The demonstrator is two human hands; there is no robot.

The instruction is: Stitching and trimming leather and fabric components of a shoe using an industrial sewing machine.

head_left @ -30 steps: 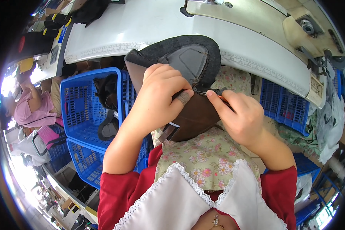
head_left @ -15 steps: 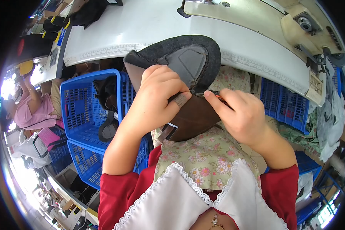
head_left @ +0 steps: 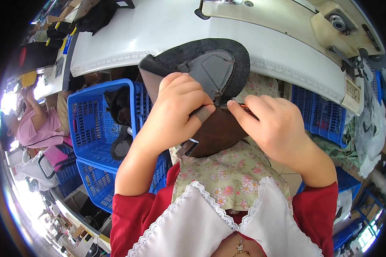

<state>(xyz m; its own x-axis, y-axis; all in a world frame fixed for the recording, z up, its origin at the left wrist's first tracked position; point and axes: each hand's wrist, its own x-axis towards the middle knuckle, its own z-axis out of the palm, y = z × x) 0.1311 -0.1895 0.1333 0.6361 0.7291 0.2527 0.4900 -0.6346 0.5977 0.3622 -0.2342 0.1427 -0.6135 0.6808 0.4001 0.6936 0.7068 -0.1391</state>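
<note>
A brown shoe upper (head_left: pixel 221 133) with a dark fuzzy lining lies across my lap, its far part against the table edge. Zigzag stitching joins a grey sole piece (head_left: pixel 212 70) to the lining. My left hand (head_left: pixel 178 105) is closed on the upper, thumb and index finger pinching beside the stitched end; a grey-brown band wraps the thumb. Closed around a slim tool with an orange and black handle (head_left: pixel 243 105), my right hand (head_left: pixel 273 124) points its thin metal tip at that pinched spot. The tool's exact kind is mostly hidden by my fingers.
A white sewing table (head_left: pixel 167 32) with a ruler edge runs across the front, carrying a sewing machine (head_left: pixel 283 21). Blue baskets (head_left: pixel 101 88) stand at the left, one with dark shoe pieces, and another blue basket (head_left: pixel 317 115) at the right. A person (head_left: pixel 40 124) sits far left.
My right hand has shifted slightly to the right with the tool, its forearm swinging outward. My left hand keeps its pinch on the upper, almost unmoved.
</note>
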